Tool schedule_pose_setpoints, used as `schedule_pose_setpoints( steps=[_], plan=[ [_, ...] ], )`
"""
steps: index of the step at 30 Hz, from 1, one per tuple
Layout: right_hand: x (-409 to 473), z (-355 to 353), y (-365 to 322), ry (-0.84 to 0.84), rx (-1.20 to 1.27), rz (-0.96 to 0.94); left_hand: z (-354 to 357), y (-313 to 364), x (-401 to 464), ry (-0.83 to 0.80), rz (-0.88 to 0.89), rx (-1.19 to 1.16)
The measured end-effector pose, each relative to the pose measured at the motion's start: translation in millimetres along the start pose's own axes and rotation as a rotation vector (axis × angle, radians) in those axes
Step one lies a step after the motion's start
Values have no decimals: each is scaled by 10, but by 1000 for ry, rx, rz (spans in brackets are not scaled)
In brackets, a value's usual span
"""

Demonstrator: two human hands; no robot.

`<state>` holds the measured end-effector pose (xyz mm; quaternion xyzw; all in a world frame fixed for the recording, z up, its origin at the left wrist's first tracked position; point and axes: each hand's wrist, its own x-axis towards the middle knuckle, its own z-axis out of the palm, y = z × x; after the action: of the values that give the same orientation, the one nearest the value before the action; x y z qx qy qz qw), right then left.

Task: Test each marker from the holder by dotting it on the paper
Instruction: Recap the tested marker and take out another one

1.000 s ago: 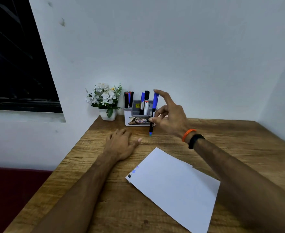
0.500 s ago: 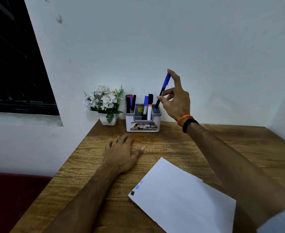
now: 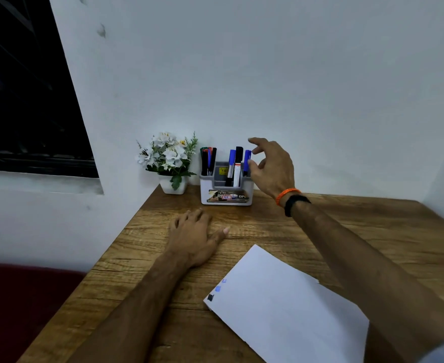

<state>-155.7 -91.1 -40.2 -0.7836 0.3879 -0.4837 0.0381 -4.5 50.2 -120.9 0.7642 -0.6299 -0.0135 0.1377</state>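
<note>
While the blue marker [image 3: 247,162] is standing upright in the right-hand compartment of the holder [image 3: 225,191], the right hand [image 3: 273,169] is hovering just beside it, fingers spread and loosely curved around its cap. Whether a fingertip is actually touching the marker cannot be told; no pinch is showing. Two more markers are sitting in the middle section: a second blue-capped one [image 3: 231,163] and a black-capped one [image 3: 238,165]. A cluster of dark, red and green pens [image 3: 208,160] is filling the left compartment.

The holder is resting at the back of the wooden table [image 3: 346,231], close against the white wall [image 3: 242,74]. A small white pot of artificial flowers [image 3: 169,161] is standing just beside the holder on its left.

The left hand [image 3: 193,235] is lying flat, palm down, on the table in front of the holder, fingers relaxed and gripping nothing.

The paper [image 3: 281,305] is lying nearer the camera, angled, its right part passing under the right forearm. Near its left corner it is carrying one black dot [image 3: 210,297] and pale blue dots [image 3: 218,288] just above. An orange band [image 3: 287,195] and a black band [image 3: 295,203] are circling the right wrist. A dark window [image 3: 27,87] is occupying the upper left.
</note>
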Motion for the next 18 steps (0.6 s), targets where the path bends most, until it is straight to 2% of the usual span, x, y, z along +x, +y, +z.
schedule_pose_setpoints(
  steps=[3,9,13,18],
  plan=[
    [-36,86,-151,18,12,-19,-25,-47,36,46,-3,-23],
    [-16,362,-385,-177,51,15,28,-155,125,-19,-25,2],
    [40,522,-498,-200,79,93,61,-165,137,2,-22,3],
    [62,696,-571,-179,-23,143,71,-166,138,8,-24,9]
  ],
)
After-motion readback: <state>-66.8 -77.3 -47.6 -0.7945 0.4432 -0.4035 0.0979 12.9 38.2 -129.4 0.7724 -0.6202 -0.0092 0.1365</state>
